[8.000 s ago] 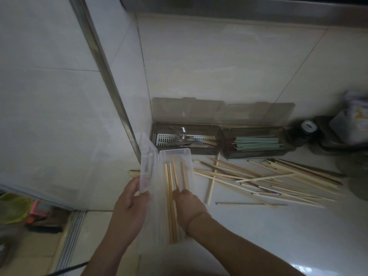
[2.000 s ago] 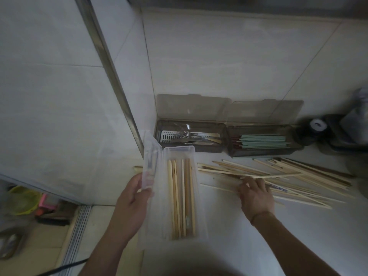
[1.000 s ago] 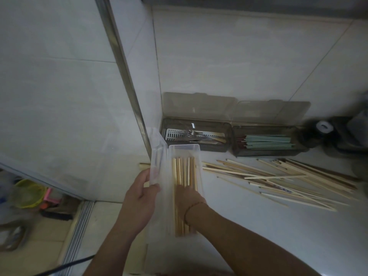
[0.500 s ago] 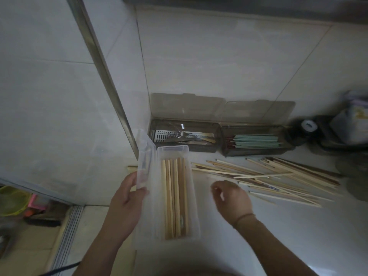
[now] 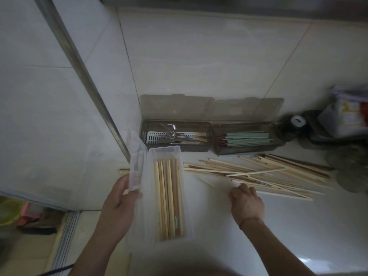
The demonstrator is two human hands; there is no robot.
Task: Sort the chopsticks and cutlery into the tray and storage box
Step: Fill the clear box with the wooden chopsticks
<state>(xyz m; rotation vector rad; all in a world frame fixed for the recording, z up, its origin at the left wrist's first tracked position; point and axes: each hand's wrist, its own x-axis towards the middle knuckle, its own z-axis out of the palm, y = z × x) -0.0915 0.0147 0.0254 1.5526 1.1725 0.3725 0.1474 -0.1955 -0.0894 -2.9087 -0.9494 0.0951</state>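
Half a second on, the right hand (image 5: 247, 202) had reached out from beside the clear box (image 5: 148, 216) to the near edge of the loose chopsticks (image 5: 258, 172) scattered on the desk (image 5: 278, 226). Its fingertips were curled down among them; whether they pinched one could not be told. The left hand (image 5: 119, 204) gripped the box's raised lid (image 5: 136, 168). Wooden chopsticks (image 5: 169, 196) lay lengthwise inside. Behind stood two smoky trays, one with cutlery (image 5: 171, 135), one with green chopsticks (image 5: 247, 139). Dim clutter at right was unreadable.
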